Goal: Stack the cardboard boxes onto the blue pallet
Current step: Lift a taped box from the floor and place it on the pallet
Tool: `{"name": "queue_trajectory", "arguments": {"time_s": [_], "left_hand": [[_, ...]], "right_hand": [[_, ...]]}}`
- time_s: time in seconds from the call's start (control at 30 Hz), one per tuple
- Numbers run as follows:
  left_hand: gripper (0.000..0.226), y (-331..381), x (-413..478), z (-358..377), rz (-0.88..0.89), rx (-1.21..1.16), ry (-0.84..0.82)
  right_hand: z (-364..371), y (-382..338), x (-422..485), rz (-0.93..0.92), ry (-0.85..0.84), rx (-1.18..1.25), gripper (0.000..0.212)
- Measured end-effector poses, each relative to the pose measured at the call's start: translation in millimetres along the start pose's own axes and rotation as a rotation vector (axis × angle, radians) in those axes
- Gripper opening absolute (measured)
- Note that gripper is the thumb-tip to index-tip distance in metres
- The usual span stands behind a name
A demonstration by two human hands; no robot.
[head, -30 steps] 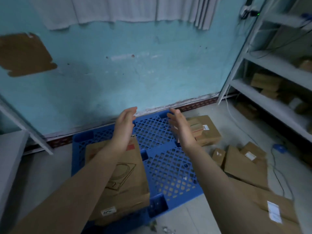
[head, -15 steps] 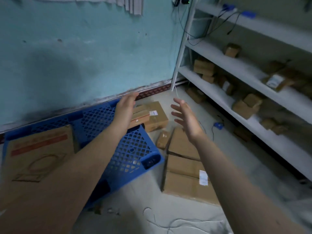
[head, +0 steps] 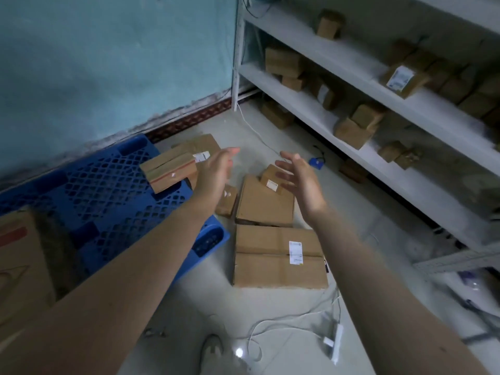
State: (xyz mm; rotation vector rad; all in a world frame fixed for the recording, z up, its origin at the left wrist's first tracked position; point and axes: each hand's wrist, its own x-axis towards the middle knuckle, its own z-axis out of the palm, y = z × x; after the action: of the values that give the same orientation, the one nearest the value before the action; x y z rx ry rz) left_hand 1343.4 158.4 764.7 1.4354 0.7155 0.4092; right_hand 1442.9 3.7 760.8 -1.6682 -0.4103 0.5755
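Head camera looks down over two bare forearms stretched out above a pale floor [head: 205, 301]. The left hand [head: 216, 171] and the right hand [head: 303, 180] are both empty, fingers straight and slightly spread, palms turned toward each other and well apart, touching nothing. The blue pallet [head: 108, 185] lies along the teal wall [head: 108, 63]. A small red-taped box [head: 169, 171] sits at the pallet's far right corner, and a large printed carton [head: 19, 266] lies on its near left part, cut off by the frame edge. Just beyond that far right corner a flat labelled box [head: 200, 146] lies on the floor; whether the red-taped box leans on it cannot be told. Off the pallet's right edge, under the hands, a little box [head: 227, 200] rests beside a medium flat box [head: 263, 204], which carries a small labelled box [head: 270, 177] on its far part. Nearer the camera, a wide taped box [head: 278, 258] with a white label lies on the floor just beside the pallet's near right corner. White shelving [head: 324, 123] runs along the right, its shelves holding many small cardboard boxes. A blue device [head: 316, 163] lies on the floor near the shelving's foot, white cables [head: 284, 318] loop across the near floor, and the toe of a shoe [head: 212, 347] shows at the bottom edge.
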Motion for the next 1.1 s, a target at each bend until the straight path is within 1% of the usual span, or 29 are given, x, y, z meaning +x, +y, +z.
{"name": "queue_trajectory", "arguments": {"time_s": [0.03,0.07,0.13,0.17,0.3,0.4,0.53,0.6,0.7,0.83,0.97,1.03,1.1], "left_hand": [[0.046,-11.9,10.1,7.0,-0.046,0.002,-0.011],[0.043,-23.8,19.4,13.3,-0.079,0.007,-0.021],[0.03,-48.1,38.6,26.5,-0.091,0.03,-0.059],[0.027,-60.8,47.8,34.5,-0.09,0.041,-0.09],[0.031,-110.7,88.0,77.0,-0.147,0.098,-0.155],[0.026,-149.0,116.5,115.6,-0.192,0.183,-0.216],[0.027,-197.4,148.9,174.2,-0.168,0.268,-0.349],[0.028,-225.6,166.6,201.0,-0.156,0.29,-0.388],[0.027,-282.4,187.3,229.0,-0.164,0.363,-0.413],[0.025,-364.7,216.3,254.8,-0.163,0.462,-0.474],[0.033,-459.6,265.0,264.0,-0.152,0.643,-0.583],[0.035,-507.2,291.6,263.4,-0.187,0.712,-0.6],[0.035,-551.5,316.4,265.0,-0.203,0.778,-0.612]], "right_hand": [[-5.5,10.1,7.2,0.033,0.026,0.012,0.052],[-11.9,21.3,15.0,0.063,0.054,0.026,0.05],[-26.0,47.3,30.7,0.098,0.11,0.054,0.046],[-34.3,63.3,37.7,0.115,0.147,0.071,0.046],[-65.8,130.5,53.1,0.194,0.293,0.115,0.05],[-88.1,181.6,58.2,0.281,0.408,0.164,0.051],[-109.6,248.9,66.4,0.372,0.623,0.245,0.047],[-115.7,285.3,74.2,0.405,0.694,0.292,0.044],[-119.0,348.7,86.6,0.459,0.745,0.358,0.037],[-116.8,438.5,104.1,0.504,0.849,0.438,0.039],[-106.3,538.8,116.1,0.593,0.945,0.545,0.034],[-95.0,586.2,119.3,0.619,1.022,0.555,0.038],[-82.5,631.3,121.9,0.626,1.123,0.532,0.034]]}}
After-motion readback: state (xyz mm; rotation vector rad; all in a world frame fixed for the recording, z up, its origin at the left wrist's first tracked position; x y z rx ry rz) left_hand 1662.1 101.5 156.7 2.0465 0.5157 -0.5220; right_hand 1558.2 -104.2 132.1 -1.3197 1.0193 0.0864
